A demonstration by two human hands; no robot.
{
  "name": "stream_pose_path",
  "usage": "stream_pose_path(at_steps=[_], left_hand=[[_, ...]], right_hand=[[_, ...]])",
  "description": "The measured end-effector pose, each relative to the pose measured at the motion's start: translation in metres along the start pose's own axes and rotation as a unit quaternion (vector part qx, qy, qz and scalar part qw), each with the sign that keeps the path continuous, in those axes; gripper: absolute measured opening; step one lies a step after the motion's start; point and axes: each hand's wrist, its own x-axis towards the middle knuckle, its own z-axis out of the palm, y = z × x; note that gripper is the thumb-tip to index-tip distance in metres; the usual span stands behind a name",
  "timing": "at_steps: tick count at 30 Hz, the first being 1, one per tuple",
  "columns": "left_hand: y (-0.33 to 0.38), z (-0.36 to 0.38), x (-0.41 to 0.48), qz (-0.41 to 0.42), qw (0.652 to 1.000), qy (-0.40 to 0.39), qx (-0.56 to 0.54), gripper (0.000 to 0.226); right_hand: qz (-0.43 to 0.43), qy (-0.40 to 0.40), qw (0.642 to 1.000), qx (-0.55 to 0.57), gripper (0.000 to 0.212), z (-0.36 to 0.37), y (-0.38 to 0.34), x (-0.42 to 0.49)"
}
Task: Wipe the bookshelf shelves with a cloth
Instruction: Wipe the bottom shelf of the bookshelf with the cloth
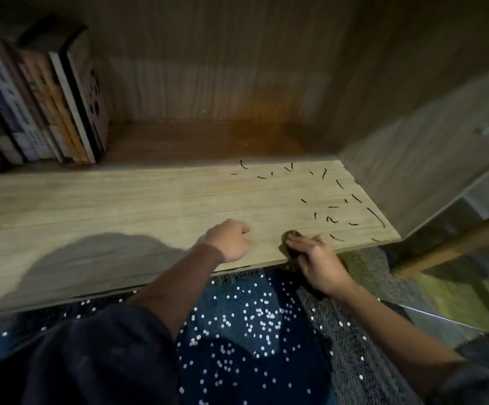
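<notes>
Cloth (291, 235) lies at the front edge of the shelf (120, 206), near its right corner, pressed down under the nearly straight fingers of the right hand (316, 258). The left hand (228, 239) rests just beside it, fingers curled, holding nothing. Dark marks (334, 200) scatter toward the right edge. With the cloth so close to the front edge, a careless stroke could pull it off, or light pressure could only smear the marks.

Dark sleeves (91, 361), blue sequinned garment (252, 331)
</notes>
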Motion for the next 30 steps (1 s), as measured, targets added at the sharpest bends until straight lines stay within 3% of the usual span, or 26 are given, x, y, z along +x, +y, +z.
stream_pose_path(at_steps=[2,6,11,13,16,17,22,27,30], left_hand=[[0.007,0.009,-0.006,0.026,0.999,-0.004,0.046,0.053],[0.016,0.016,-0.008,0.067,0.989,0.019,0.127,0.054],[0.028,0.021,-0.005,0.059,0.993,0.029,0.094,0.06],[0.033,0.025,-0.004,0.071,0.992,0.031,0.098,0.061],[0.041,0.027,-0.001,0.075,0.992,0.034,0.099,0.06],[0.044,0.026,0.0,0.079,0.991,0.033,0.098,0.06],[0.057,0.04,0.005,0.107,0.989,0.017,0.104,0.06],[0.069,0.059,0.019,0.09,0.99,0.015,0.107,0.057],[0.068,0.064,0.027,0.094,0.99,0.021,0.108,0.057]], right_hand=[[0.053,0.027,0.998,-0.016,0.047,-0.001,-0.004,-0.001],[0.023,-0.009,0.999,-0.041,0.048,0.009,-0.024,-0.017],[0.203,-0.019,0.978,-0.043,0.05,-0.014,0.024,-0.013],[0.186,-0.012,0.982,-0.025,0.05,0.0,0.003,-0.013],[0.071,0.018,0.997,-0.014,0.05,0.025,-0.027,-0.024],[0.075,0.02,0.997,-0.001,0.048,0.021,-0.02,-0.023],[0.237,0.027,0.971,0.016,0.044,-0.015,0.034,-0.021],[0.025,0.008,0.998,0.054,0.053,0.013,0.0,-0.039],[0.086,0.064,0.991,0.082,0.05,-0.014,0.026,-0.039]])
